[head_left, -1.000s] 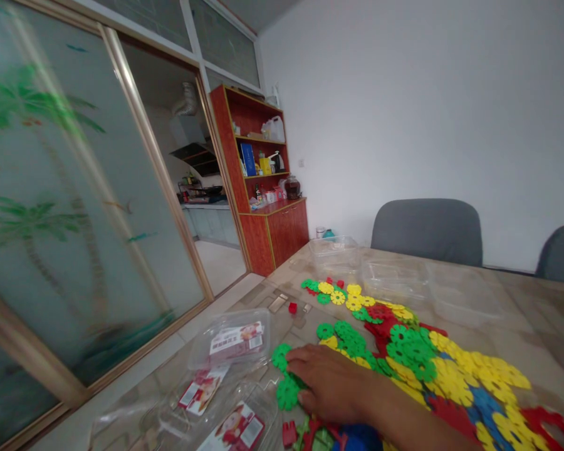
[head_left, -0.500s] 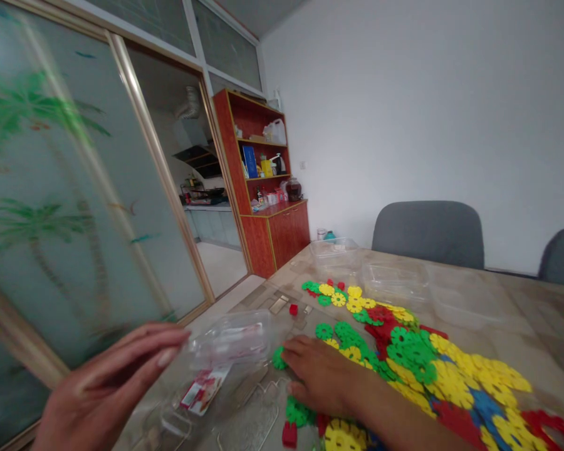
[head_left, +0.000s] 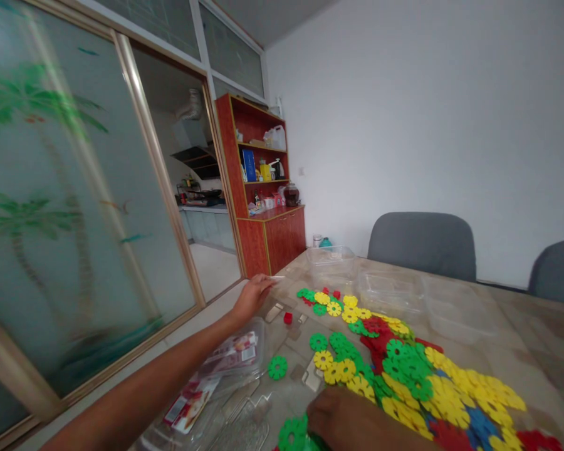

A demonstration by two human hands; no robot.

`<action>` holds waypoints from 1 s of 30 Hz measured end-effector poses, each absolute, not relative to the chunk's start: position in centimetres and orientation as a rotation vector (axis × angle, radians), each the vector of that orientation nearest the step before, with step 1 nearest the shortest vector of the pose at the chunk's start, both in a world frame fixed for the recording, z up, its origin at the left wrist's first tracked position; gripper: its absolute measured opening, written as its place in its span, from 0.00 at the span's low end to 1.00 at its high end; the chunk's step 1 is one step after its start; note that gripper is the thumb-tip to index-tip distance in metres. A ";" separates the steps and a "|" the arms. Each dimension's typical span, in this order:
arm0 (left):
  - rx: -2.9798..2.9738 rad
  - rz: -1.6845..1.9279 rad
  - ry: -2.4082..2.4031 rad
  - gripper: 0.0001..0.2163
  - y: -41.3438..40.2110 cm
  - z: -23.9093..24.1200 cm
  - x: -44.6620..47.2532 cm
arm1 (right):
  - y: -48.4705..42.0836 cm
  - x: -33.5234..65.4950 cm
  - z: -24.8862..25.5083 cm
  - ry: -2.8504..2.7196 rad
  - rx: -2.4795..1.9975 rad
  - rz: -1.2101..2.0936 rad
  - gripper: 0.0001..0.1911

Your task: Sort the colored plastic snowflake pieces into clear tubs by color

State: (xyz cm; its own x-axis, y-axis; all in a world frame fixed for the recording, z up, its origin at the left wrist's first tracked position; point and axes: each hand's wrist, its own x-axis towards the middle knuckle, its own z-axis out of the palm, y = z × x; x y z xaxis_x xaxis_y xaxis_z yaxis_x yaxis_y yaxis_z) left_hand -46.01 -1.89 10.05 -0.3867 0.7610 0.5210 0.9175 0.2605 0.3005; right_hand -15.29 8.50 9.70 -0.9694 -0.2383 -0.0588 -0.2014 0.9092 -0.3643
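My left hand (head_left: pixel 255 294) reaches out over the table's far left part, its fingers pinched together. A thin pale edge (head_left: pixel 277 277) shows at the fingertips; its kind is too small to tell. Low in the view, my right hand (head_left: pixel 341 414) has its fingers curled down beside a green flower-shaped plastic disc (head_left: pixel 292 433); what lies under them is hidden. Another green disc (head_left: pixel 277 368) lies alone between the hands. Yellow discs (head_left: pixel 341 371) lie just beyond my right hand. A red cube (head_left: pixel 288 318) sits near my left hand.
A big spread of green, yellow, red and blue discs (head_left: pixel 446 401) covers the right side. Clear plastic boxes (head_left: pixel 390 294) stand at the back. Under my left forearm are clear containers (head_left: pixel 258 351) and a printed card (head_left: pixel 192 404). Grey chairs (head_left: pixel 420 244) stand behind the table.
My left hand has swung forward and right, from beside the clear container to the table's far left part. My right hand has drawn back toward me, uncovering the lone green disc.
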 end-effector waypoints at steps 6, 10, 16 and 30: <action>-1.870 -0.550 -2.381 0.10 -0.9 8.3 -45.2 | 13.4 -14.9 11.1 3.204 -0.071 -0.846 0.14; -1.982 -0.387 -2.431 0.08 1.0 8.7 -44.2 | 18.5 -17.0 10.6 3.273 0.201 -0.590 0.18; -1.889 -0.263 -2.533 0.12 6.8 8.4 -41.9 | 22.2 -19.0 8.1 3.178 0.521 -0.386 0.28; -2.133 -0.612 -2.344 0.14 7.6 7.3 -35.7 | 22.1 -13.2 9.1 3.179 0.363 -0.473 0.21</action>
